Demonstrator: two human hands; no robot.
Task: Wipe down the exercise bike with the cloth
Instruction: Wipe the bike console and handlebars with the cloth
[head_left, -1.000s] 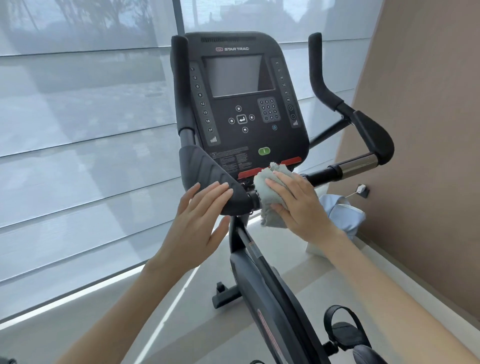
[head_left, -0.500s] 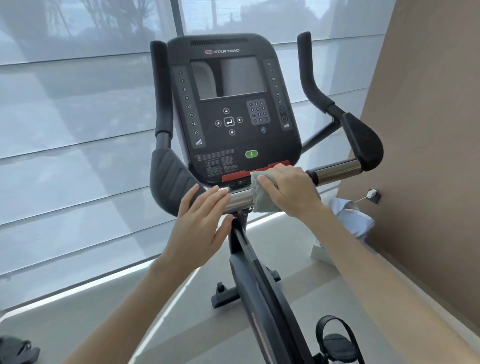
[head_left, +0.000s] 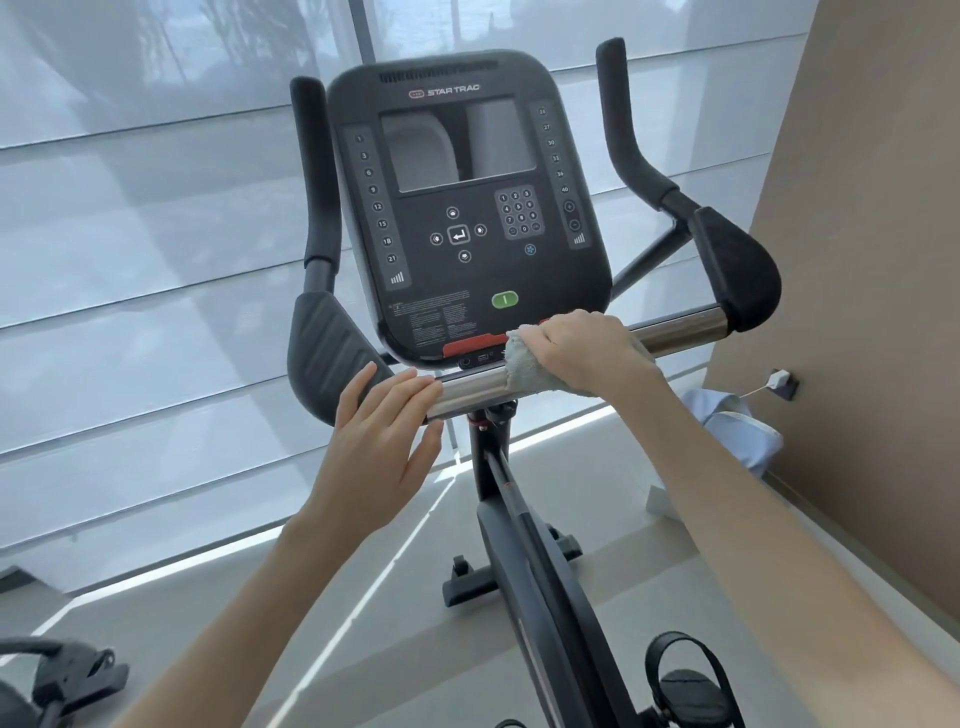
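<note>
The pale cloth (head_left: 522, 366) is draped over the chrome crossbar (head_left: 472, 387) of the exercise bike (head_left: 530, 551), just below the console (head_left: 467, 208), so it can rub the tube all round. The right hand (head_left: 587, 348) has its grip curled over the cloth, clamping it to the bar. The left hand (head_left: 384, 441) lies flat on the bar's left end beside the elbow pad (head_left: 332, 353), fingers straight and together, probably to steady the bike.

The console (head_left: 467, 208) stands above the crossbar (head_left: 475, 387), where the left hand (head_left: 379, 447) rests left of the cloth (head_left: 522, 366) under the right hand (head_left: 587, 353); window (head_left: 130, 260) behind, wall (head_left: 862, 234) at right.
</note>
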